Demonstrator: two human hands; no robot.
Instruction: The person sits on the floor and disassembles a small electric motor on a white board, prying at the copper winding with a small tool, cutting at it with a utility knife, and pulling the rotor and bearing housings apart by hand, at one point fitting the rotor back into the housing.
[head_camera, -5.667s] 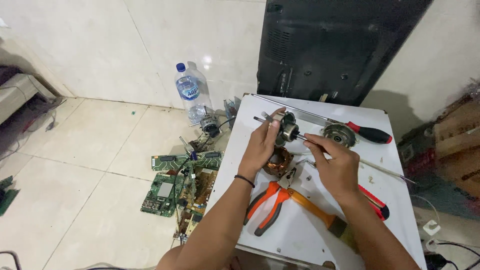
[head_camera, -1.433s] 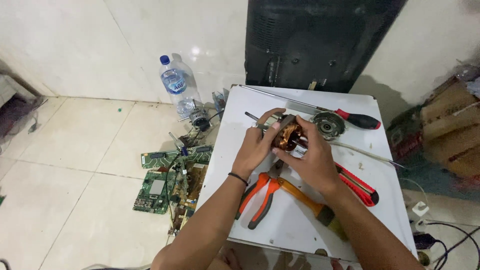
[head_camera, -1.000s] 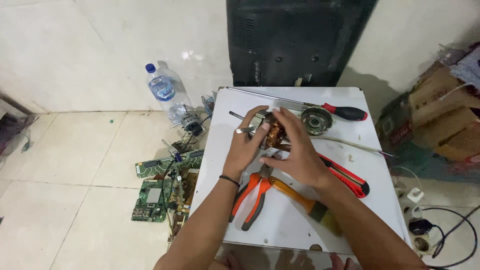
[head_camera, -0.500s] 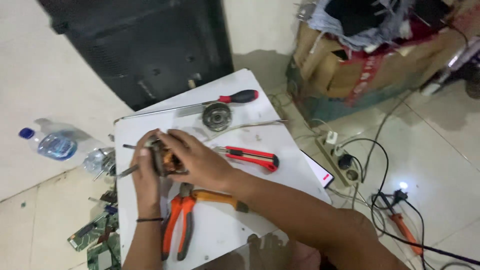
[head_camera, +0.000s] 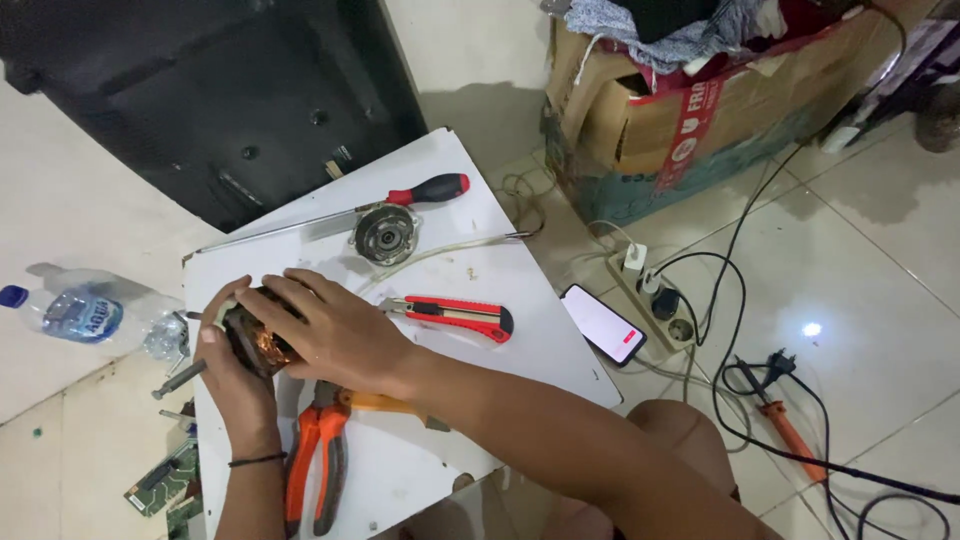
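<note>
Two tools nearby, pliers (head_camera: 318, 458), cutter knife (head_camera: 452, 316)

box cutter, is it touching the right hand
Apart. The head view shows bare white tabletop between the red box cutter and the right hand.

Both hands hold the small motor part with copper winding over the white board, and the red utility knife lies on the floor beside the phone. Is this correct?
Not quite. In the head view the red utility knife lies on the white board, not the floor; only the phone is there. Both hands, left and right, hold the motor part.
</note>
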